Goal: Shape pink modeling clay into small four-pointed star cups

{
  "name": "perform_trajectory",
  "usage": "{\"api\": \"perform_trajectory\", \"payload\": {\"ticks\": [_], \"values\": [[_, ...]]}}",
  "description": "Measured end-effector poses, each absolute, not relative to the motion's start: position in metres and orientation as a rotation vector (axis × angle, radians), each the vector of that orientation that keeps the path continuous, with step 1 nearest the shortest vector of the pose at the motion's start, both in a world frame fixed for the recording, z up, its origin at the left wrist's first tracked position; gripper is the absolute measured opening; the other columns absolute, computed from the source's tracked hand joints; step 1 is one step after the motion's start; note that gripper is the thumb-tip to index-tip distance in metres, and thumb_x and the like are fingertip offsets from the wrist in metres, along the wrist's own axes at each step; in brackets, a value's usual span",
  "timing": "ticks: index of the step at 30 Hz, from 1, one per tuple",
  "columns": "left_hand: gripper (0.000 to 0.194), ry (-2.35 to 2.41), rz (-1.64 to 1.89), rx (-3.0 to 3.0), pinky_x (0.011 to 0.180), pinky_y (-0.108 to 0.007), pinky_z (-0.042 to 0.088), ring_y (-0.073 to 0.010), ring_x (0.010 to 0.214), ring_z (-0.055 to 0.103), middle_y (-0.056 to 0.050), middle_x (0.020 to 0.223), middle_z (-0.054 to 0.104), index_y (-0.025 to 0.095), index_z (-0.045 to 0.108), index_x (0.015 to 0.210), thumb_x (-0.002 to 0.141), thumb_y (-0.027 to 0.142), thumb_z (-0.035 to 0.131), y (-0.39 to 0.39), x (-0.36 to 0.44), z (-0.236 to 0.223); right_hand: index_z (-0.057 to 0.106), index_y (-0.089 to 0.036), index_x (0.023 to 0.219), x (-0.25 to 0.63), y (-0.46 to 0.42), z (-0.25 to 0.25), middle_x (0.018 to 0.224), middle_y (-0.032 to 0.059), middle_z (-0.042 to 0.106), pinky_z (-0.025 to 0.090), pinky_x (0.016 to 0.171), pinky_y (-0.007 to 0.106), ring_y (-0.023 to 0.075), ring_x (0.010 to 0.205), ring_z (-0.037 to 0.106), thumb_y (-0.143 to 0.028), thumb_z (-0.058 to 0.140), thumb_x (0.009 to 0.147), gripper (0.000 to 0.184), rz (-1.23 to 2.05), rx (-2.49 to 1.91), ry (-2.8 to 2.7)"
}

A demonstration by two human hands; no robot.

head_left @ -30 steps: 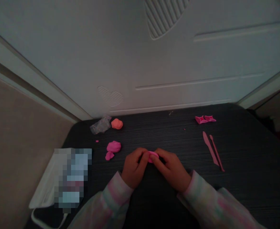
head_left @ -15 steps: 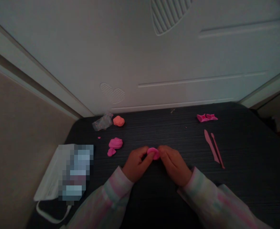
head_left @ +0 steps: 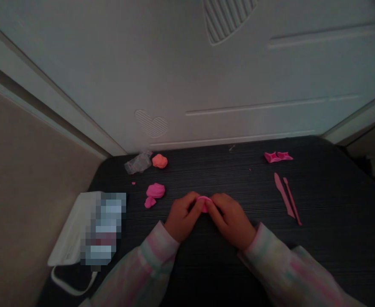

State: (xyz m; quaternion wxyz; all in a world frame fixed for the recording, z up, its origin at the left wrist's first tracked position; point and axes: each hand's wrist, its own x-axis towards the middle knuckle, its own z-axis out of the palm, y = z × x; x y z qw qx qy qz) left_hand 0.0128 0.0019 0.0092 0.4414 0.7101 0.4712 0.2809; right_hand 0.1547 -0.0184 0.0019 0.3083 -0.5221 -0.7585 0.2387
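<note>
Between both hands is a small flattened piece of pink modelling clay [head_left: 204, 206], held just above the dark table [head_left: 206, 264]. My left hand [head_left: 183, 216] pinches its left side, thumb on the near face. My right hand [head_left: 230, 219] grips the right side, its thumb also pressed on the clay near the left thumb. Fingers behind the piece are partly hidden. Left of my hands lie a larger pink clay lump [head_left: 156, 190] and a smaller pink lump [head_left: 149, 202], touching or nearly so.
An orange clay lump [head_left: 160, 161] sits beside a clear plastic bag [head_left: 139, 162] at the back left. To the right lie a pink plastic knife [head_left: 283, 194], a thin pink stick tool [head_left: 292, 200] and small pink moulds [head_left: 272, 157]. A white device [head_left: 70, 232] with a cable is at left.
My right thumb has come onto the near face of the clay, beside the left thumb. The piece now looks more tilted and more covered by the fingers.
</note>
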Motion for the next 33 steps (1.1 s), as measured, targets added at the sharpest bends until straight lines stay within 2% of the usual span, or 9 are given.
{"api": "perform_trajectory", "payload": {"ticks": [6, 13, 17, 21, 26, 33], "values": [[0.022, 1.242, 0.777, 1.901, 0.059, -0.020, 0.037, -0.0093, 0.062, 0.052, 0.000, 0.066, 0.056, 0.015, 0.055, 0.071, 0.081, 0.025, 0.038, -0.0007, 0.0166, 0.0088, 0.046, -0.018, 0.064, 0.1561, -0.0168, 0.0048, 0.061, -0.0001, 0.050, 0.030, 0.061, 0.027, 0.0114, 0.060, 0.043, -0.027, 0.030, 0.086, 0.029, 0.584, -1.404, -2.054], [0.025, 1.175, 0.757, 1.719, 0.055, -0.020, 0.038, -0.0091, 0.059, 0.050, 0.001, 0.066, 0.054, 0.015, 0.053, 0.079, 0.082, 0.032, 0.036, 0.0003, 0.0130, 0.0070, 0.046, -0.018, 0.067, 0.1574, -0.0182, 0.0045, 0.061, -0.0007, 0.049, 0.031, 0.060, 0.026, 0.0111, 0.060, 0.044, -0.026, 0.032, 0.086, 0.025, 0.624, -1.382, -1.973], [0.022, 1.117, 0.679, 1.797, 0.054, -0.021, 0.036, -0.0090, 0.057, 0.045, 0.002, 0.062, 0.050, 0.015, 0.053, 0.073, 0.079, 0.032, 0.041, 0.0006, 0.0143, 0.0082, 0.042, -0.018, 0.064, 0.1549, -0.0183, 0.0025, 0.060, -0.0007, 0.047, 0.030, 0.058, 0.026, 0.0116, 0.059, 0.042, -0.025, 0.030, 0.086, 0.026, 0.539, -1.415, -1.964], [0.022, 1.114, 0.671, 1.804, 0.055, -0.021, 0.034, -0.0087, 0.056, 0.044, 0.003, 0.059, 0.047, 0.015, 0.052, 0.069, 0.080, 0.028, 0.038, 0.0010, 0.0150, 0.0103, 0.041, -0.018, 0.063, 0.1555, -0.0180, 0.0034, 0.060, -0.0003, 0.047, 0.030, 0.060, 0.027, 0.0121, 0.059, 0.041, -0.024, 0.026, 0.087, 0.029, 0.504, -1.404, -2.042], [0.026, 1.083, 0.585, 1.828, 0.049, -0.020, 0.031, -0.0076, 0.051, 0.039, 0.004, 0.052, 0.042, 0.015, 0.046, 0.058, 0.079, 0.029, 0.040, 0.0020, 0.0143, 0.0101, 0.047, -0.018, 0.069, 0.1616, -0.0160, 0.0064, 0.063, -0.0006, 0.051, 0.032, 0.061, 0.026, 0.0116, 0.062, 0.045, -0.031, 0.034, 0.085, 0.024, 0.644, -1.394, -1.987], [0.026, 1.163, 0.631, 1.830, 0.051, -0.020, 0.031, -0.0076, 0.052, 0.039, 0.004, 0.055, 0.041, 0.016, 0.047, 0.063, 0.081, 0.031, 0.037, -0.0009, 0.0162, 0.0092, 0.049, -0.018, 0.070, 0.1561, -0.0181, 0.0049, 0.065, 0.0006, 0.054, 0.033, 0.061, 0.026, 0.0124, 0.063, 0.047, -0.028, 0.034, 0.085, 0.024, 0.605, -1.402, -1.945]]}}
